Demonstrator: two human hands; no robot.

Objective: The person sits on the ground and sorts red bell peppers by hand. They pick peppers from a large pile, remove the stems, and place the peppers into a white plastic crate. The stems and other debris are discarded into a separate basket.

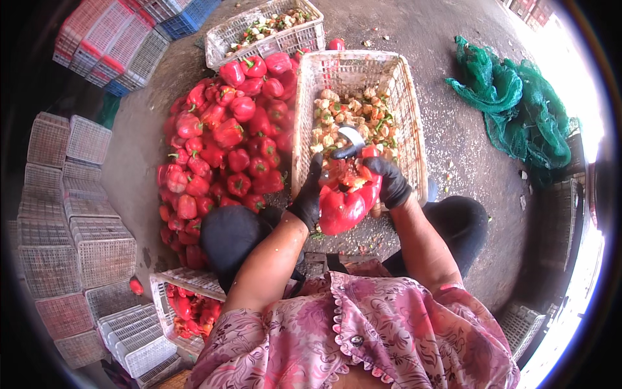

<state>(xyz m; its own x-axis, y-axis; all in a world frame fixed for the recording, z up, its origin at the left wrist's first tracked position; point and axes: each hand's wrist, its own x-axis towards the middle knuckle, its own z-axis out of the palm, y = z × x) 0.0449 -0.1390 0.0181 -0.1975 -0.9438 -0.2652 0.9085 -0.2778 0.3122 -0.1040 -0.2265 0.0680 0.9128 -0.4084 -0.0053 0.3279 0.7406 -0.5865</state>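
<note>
Between my two black-gloved hands is a large red bell pepper (345, 211), torn or cut open at the top so its pale core and seeds show. My left hand (308, 197) grips its left side, and my right hand (392, 182) has its fingers on the upper right. A curved metal blade (353, 138) juts up just beyond the pepper; which hand holds it I cannot tell. Below and beyond my hands stands a dirty white plastic crate (410, 112) with cut pepper cores and stems (357, 114) inside.
Whole red bell peppers (233, 131) are heaped at left. Another crate of cores (265, 51) stands at the back. A crate of opened peppers (192, 311) is at lower left. Stacked crates (102, 248) line the left side; green netting (515, 107) lies right on the seed-strewn floor (452, 160).
</note>
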